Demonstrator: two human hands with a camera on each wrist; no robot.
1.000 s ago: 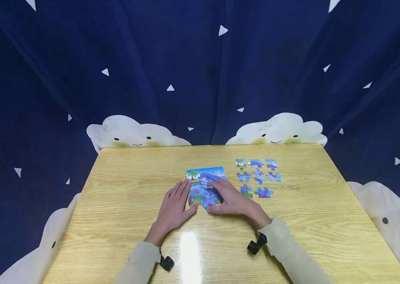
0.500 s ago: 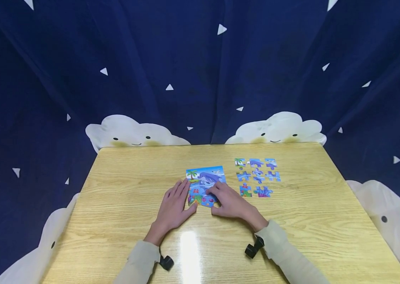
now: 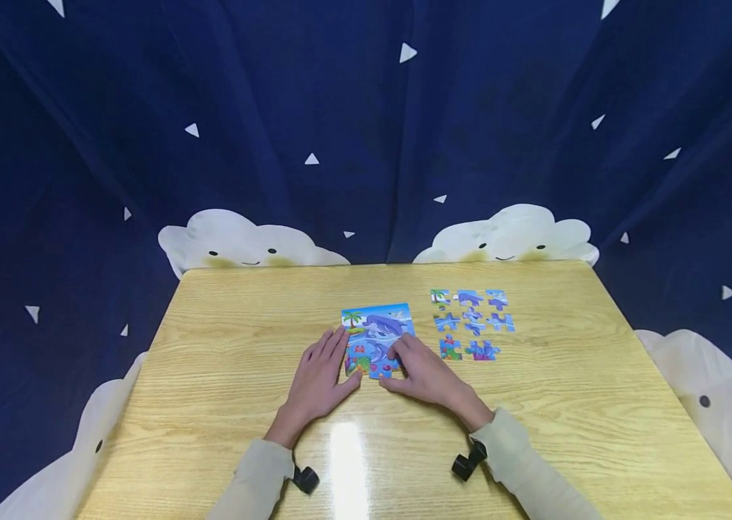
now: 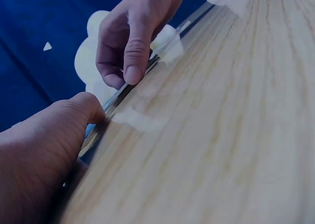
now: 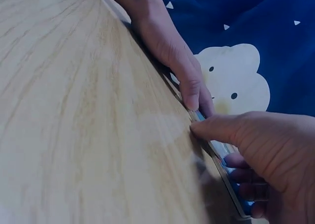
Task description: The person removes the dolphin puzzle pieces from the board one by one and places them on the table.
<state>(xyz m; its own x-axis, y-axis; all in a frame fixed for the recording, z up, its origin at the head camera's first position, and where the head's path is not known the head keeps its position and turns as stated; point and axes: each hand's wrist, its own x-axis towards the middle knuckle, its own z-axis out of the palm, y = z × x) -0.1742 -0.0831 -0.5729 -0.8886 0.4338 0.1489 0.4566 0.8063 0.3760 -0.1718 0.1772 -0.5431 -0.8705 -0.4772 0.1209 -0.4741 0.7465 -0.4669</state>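
A dolphin picture puzzle (image 3: 379, 325) lies on the table in the head view. My left hand (image 3: 317, 379) rests along its left side, fingers straight and thumb near the bottom edge. My right hand (image 3: 427, 372) is at the lower right, its thumb and curled fingers pinching a blue puzzle piece (image 3: 380, 370) with pink shells at the bottom of the picture. The hand covers the lower right corner. In the right wrist view, the right thumb (image 5: 216, 128) touches the puzzle's near edge. Both hands meet that edge in the left wrist view, the right hand (image 4: 133, 34) farther off.
Several loose puzzle pieces (image 3: 472, 320) lie in rows to the right of the picture, beyond my right hand. They sit on a wooden table (image 3: 236, 325). A dark blue curtain (image 3: 340, 87) with white clouds and triangles hangs behind the table.
My right hand drew back slightly from the picture, then its fingers bent closer together and its thumb shifted left at the bottom edge. The bottom piece now sits straighter. The left hand has stayed still.
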